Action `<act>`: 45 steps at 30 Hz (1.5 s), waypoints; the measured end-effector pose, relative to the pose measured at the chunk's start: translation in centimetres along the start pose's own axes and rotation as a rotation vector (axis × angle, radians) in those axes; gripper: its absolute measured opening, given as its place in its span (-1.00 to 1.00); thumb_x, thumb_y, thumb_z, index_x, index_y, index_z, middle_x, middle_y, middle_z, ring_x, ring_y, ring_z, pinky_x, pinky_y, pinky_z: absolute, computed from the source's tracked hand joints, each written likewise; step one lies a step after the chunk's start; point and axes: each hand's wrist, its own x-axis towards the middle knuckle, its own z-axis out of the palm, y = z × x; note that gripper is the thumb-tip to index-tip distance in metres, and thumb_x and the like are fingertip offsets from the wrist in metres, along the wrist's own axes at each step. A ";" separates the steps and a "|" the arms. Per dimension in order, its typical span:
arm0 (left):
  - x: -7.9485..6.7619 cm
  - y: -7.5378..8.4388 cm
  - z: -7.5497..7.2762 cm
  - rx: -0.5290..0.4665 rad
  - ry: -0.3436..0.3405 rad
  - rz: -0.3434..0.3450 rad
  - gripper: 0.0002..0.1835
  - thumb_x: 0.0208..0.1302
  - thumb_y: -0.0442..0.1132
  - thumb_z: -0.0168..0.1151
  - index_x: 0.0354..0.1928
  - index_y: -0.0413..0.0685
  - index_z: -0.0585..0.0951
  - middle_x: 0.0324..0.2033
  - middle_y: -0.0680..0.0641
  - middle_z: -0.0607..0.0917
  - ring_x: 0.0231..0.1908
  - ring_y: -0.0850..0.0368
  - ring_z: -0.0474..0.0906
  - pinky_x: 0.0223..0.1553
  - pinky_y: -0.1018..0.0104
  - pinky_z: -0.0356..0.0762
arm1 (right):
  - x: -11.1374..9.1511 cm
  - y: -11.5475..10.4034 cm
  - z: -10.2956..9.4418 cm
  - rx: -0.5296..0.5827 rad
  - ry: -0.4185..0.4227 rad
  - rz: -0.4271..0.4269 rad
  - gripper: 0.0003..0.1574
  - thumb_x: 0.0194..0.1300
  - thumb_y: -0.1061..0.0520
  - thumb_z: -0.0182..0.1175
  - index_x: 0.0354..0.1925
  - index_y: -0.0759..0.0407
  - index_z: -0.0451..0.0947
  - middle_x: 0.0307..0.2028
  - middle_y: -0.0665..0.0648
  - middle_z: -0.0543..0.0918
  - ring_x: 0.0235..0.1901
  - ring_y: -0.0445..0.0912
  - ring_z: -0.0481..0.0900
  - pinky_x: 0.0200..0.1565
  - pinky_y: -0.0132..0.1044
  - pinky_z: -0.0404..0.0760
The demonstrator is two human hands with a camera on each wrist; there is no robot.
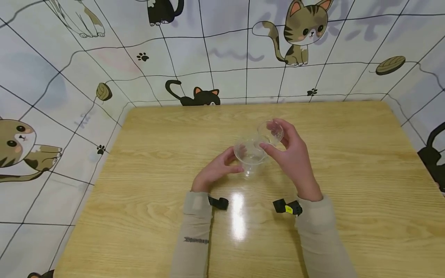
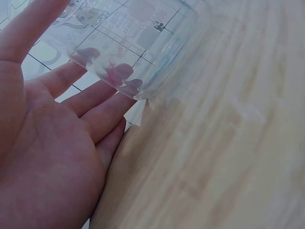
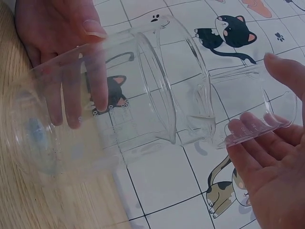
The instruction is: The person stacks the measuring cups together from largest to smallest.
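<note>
A large clear beaker with printed markings stands on the table. In the right wrist view, a second clear rim shows beyond its rim, apparently from a beaker nested inside. My left hand holds the large beaker low on its left side, fingers behind the wall and thumb in front. Above and to the right, my right hand grips a small clear beaker between thumb and fingers. The small beaker is tilted, its lower end at the nested rim. Whether it touches that rim, I cannot tell.
The wooden table extends around both hands. Behind it and at the sides hangs a white cloth with cats and grid lines. Black straps sit at both wrists.
</note>
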 end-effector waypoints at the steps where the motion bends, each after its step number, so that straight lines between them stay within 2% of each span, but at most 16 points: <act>1: 0.0 0.0 0.0 0.005 -0.001 0.002 -0.21 0.14 -0.19 0.29 0.37 0.27 0.13 0.34 0.12 0.24 0.32 0.19 0.14 0.32 0.13 0.06 | 0.0 0.0 0.0 0.004 -0.003 -0.003 -0.18 0.08 0.11 0.34 0.26 0.00 0.21 0.16 0.01 0.46 0.17 -0.12 0.37 0.24 -0.25 0.28; 9: -0.2 0.0 0.1 -0.017 0.007 -0.004 -0.21 0.16 -0.29 0.26 0.39 0.17 0.11 0.35 0.05 0.23 0.34 0.09 0.11 0.33 0.02 -0.01 | -0.1 0.0 0.3 0.017 -0.025 0.004 -0.19 0.08 0.08 0.34 0.26 -0.04 0.22 0.15 -0.01 0.46 0.17 -0.11 0.37 0.25 -0.17 0.26; 15: -0.2 0.0 0.2 -0.040 0.013 -0.008 -0.21 0.16 -0.30 0.25 0.39 0.18 0.11 0.35 0.02 0.23 0.34 0.08 0.13 0.33 0.03 0.01 | -0.1 0.3 0.6 -0.046 -0.057 -0.003 -0.18 0.06 -0.03 0.35 0.25 -0.05 0.24 0.16 -0.05 0.46 0.17 -0.11 0.38 0.22 -0.13 0.30; 19: 0.3 -0.9 0.2 -0.022 0.029 -0.014 -0.23 0.16 -0.27 0.26 0.36 0.30 0.15 0.32 0.16 0.26 0.32 0.18 0.16 0.32 0.11 0.06 | -0.1 0.3 0.5 -0.094 -0.075 0.000 -0.16 0.01 -0.13 0.36 0.23 -0.09 0.26 0.14 -0.11 0.46 0.16 -0.18 0.37 0.22 -0.14 0.30; 23: 0.3 -1.1 0.2 0.004 0.024 -0.013 -0.24 0.18 -0.26 0.25 0.36 0.34 0.14 0.33 0.19 0.24 0.33 0.18 0.14 0.32 0.10 0.07 | -0.1 0.3 0.4 -0.120 -0.084 -0.002 -0.14 -0.01 -0.16 0.37 0.23 -0.08 0.27 0.13 -0.09 0.46 0.16 -0.17 0.38 0.22 -0.14 0.31; 27: -0.1 -0.1 0.2 0.012 0.009 -0.012 -0.23 0.20 -0.26 0.23 0.38 0.28 0.11 0.35 0.14 0.21 0.34 0.12 0.11 0.32 0.05 0.04 | -0.2 0.1 0.4 -0.121 -0.088 0.001 -0.14 -0.01 -0.14 0.38 0.23 -0.06 0.27 0.14 -0.05 0.46 0.16 -0.11 0.38 0.22 -0.11 0.31; 36: 0.5 -2.8 0.1 0.019 0.060 0.005 -0.25 0.16 -0.20 0.27 0.32 0.44 0.16 0.30 0.27 0.26 0.31 0.24 0.16 0.30 0.10 0.10 | -0.1 0.6 0.7 -0.148 -0.100 0.026 -0.12 -0.06 -0.25 0.36 0.21 -0.13 0.29 0.11 -0.10 0.48 0.15 -0.18 0.39 0.18 -0.16 0.36; 45: 0.7 -2.9 0.0 0.029 0.054 0.025 -0.25 0.17 -0.21 0.27 0.34 0.37 0.15 0.31 0.19 0.25 0.32 0.20 0.16 0.29 0.09 0.13 | -0.1 0.5 0.7 -0.131 -0.101 0.015 -0.15 -0.03 -0.16 0.38 0.22 -0.08 0.29 0.13 -0.04 0.48 0.16 -0.14 0.39 0.20 -0.13 0.34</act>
